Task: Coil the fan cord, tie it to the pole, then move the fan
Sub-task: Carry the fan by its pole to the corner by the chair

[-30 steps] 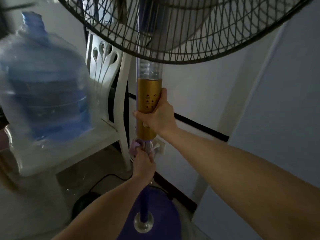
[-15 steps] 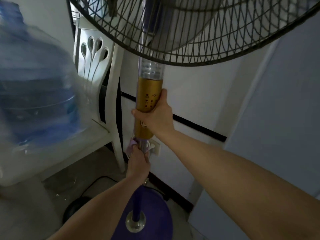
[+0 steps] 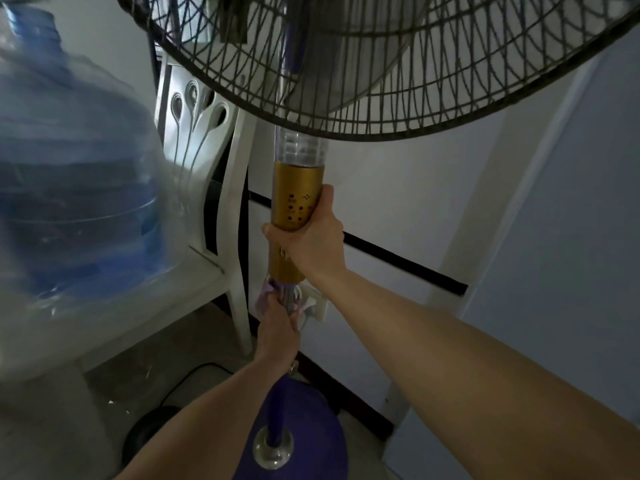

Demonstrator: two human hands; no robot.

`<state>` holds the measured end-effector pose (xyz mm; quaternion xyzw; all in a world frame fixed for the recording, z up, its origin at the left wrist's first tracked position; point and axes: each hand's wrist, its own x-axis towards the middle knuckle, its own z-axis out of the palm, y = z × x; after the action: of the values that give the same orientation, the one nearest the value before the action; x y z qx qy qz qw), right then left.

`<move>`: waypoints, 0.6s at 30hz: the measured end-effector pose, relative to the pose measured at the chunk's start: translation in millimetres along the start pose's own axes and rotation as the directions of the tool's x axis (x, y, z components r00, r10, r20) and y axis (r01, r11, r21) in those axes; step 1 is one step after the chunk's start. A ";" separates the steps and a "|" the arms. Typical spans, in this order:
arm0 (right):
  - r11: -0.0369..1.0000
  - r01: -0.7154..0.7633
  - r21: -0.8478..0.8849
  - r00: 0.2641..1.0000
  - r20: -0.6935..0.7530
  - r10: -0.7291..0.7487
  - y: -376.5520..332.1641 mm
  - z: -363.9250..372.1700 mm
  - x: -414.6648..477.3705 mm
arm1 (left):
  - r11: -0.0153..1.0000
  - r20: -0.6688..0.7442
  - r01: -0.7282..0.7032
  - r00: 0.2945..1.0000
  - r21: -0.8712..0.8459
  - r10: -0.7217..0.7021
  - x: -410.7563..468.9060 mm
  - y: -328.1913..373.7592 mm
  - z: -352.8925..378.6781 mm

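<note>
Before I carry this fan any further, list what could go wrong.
1. The fan grille hangs close to the white chair and the water jug; a swing could knock them.
2. The left hand grips the pole over the tied cord bundle, which might slip loose.
3. The purple base is near a black cable on the floor, so it could snag.
</note>
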<state>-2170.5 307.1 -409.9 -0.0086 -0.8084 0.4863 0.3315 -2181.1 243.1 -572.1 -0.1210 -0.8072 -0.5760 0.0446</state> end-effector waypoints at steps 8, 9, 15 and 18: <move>0.999 0.035 -0.005 0.999 -0.040 -0.035 4.8 2.0 8.2 | 0.999 -0.007 -0.052 0.999 -0.002 0.052 11.0 -2.2 3.3; 0.999 0.037 -0.006 0.998 -0.045 -0.037 6.2 3.2 7.1 | 0.999 0.002 -0.049 0.999 0.001 0.049 9.8 -3.6 3.8; 0.999 0.033 -0.014 0.998 -0.061 -0.034 8.8 9.8 -1.5 | 0.996 -0.022 -0.071 0.997 0.051 0.072 7.3 -7.7 -0.1; 1.000 0.006 -0.018 0.997 -0.070 -0.007 8.1 10.1 -3.8 | 0.995 0.008 -0.101 0.995 -0.024 0.101 8.4 -6.1 -1.1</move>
<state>-2175.5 302.1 -421.4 -0.0261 -0.8006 0.4773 0.3613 -2190.8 241.3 -575.5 -0.1648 -0.7935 -0.5818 0.0685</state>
